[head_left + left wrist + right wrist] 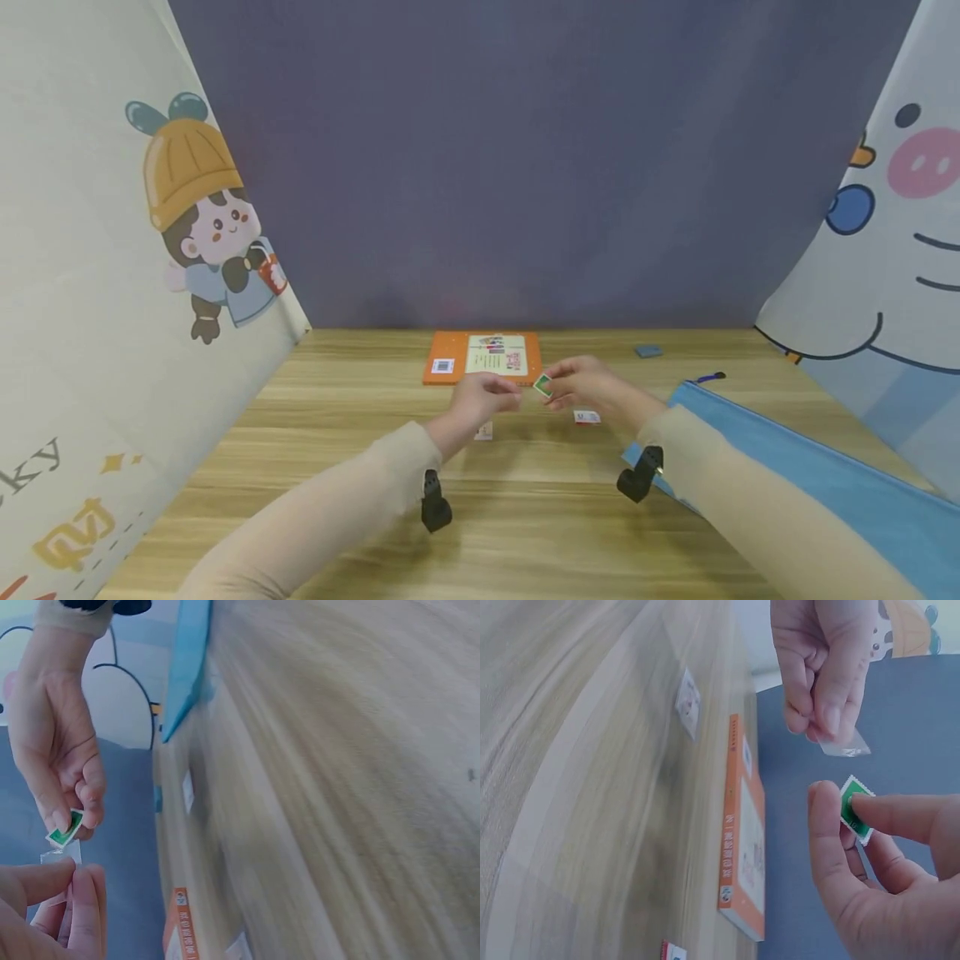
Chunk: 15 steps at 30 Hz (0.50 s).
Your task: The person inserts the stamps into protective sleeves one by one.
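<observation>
Above the table, my right hand [588, 383] pinches a small green stamp [855, 787] with a white perforated edge between thumb and fingers. Facing it, my left hand [480, 397] holds a small clear plastic sleeve [846, 750] by thumb and fingertips. A narrow gap separates stamp and sleeve in the right wrist view; they lie close together in the left wrist view. On the table below the left hand is a small pale stamp-like piece [688, 703], partly hidden in the head view. Another small white and red piece [587, 417] lies below the right hand.
An orange book [444, 343] with a pale cover panel lies at the back of the wooden table. A long blue pouch [757, 454] stretches along the right side. A small grey-blue item [648, 351] is at the back right, before the dark backdrop [525, 167].
</observation>
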Tool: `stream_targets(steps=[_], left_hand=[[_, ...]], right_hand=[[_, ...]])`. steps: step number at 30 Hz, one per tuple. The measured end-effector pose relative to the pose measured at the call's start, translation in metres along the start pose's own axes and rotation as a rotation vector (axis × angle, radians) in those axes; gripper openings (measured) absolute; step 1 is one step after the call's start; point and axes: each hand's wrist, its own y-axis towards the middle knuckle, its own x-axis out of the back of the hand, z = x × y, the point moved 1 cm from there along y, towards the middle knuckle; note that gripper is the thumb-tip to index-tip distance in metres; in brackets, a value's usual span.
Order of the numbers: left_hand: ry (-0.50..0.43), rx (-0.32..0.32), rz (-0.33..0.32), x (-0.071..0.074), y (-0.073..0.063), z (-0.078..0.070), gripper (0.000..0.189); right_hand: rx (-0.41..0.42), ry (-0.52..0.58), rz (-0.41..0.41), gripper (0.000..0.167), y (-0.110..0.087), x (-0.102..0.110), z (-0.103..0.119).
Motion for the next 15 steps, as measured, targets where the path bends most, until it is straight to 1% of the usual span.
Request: stream_targets(steps=[3,4,6,10,12,15], left_hand=[[-0.016,0.006,0.003,0.003,0.002,-0.002,0.015],[-0.028,0.018,0.004,0.004,0.003,-0.002,0.015],[-0.059,0.021,0.012,0.005,0.005,-0.003,0.015],[-0.114,0.026,0.01,0.007,0.008,-0.006,0.018],[-0.136,0.025,0.008,0.008,0.009,-0.008,0.02],[-0.156,0.014,-0.001,0.009,0.01,-0.009,0.024]], right_hand=[[0.034,-0.008,-0.006,0.036,-0.002,0.0,0.001],[0.049,-0.015,-0.007,0.036,-0.003,0.0,0.002],[0.075,-0.014,-0.02,0.037,-0.004,-0.001,0.004],[0.109,-0.003,-0.071,0.035,-0.006,-0.002,0.009],[0.112,0.012,-0.102,0.035,-0.008,-0.003,0.012],[0.123,0.019,-0.128,0.035,-0.01,-0.003,0.016]])
